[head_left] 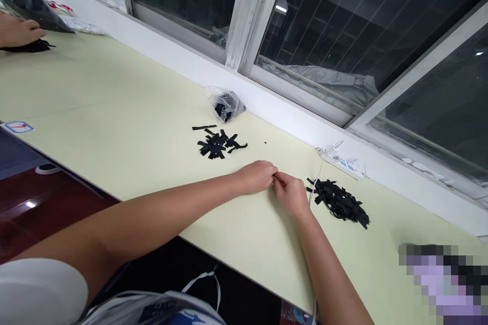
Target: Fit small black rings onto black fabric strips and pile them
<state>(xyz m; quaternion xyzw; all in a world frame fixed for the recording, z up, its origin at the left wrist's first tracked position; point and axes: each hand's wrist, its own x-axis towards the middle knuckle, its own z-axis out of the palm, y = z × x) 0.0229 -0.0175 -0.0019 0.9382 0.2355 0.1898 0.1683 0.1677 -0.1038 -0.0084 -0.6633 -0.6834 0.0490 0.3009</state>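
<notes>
Head view: the left hand (256, 175) and right hand (292, 194) are pinching, fingers closed, one small black piece (275, 176) over the table (114, 111), near the black strip pile (339, 204); seemingly mid-joining, needing steady fingertips.

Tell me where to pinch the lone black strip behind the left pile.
Take the strip at its left end, coming from above and from the left: it lies flat on the table, and its right end sits close to the pile, which would likely crowd a pinch.

Tiny dark piece (274, 176) — mostly hidden, pinched between left hand (256, 176) and right hand (292, 194), low over pale yellow table (114, 111)
</notes>
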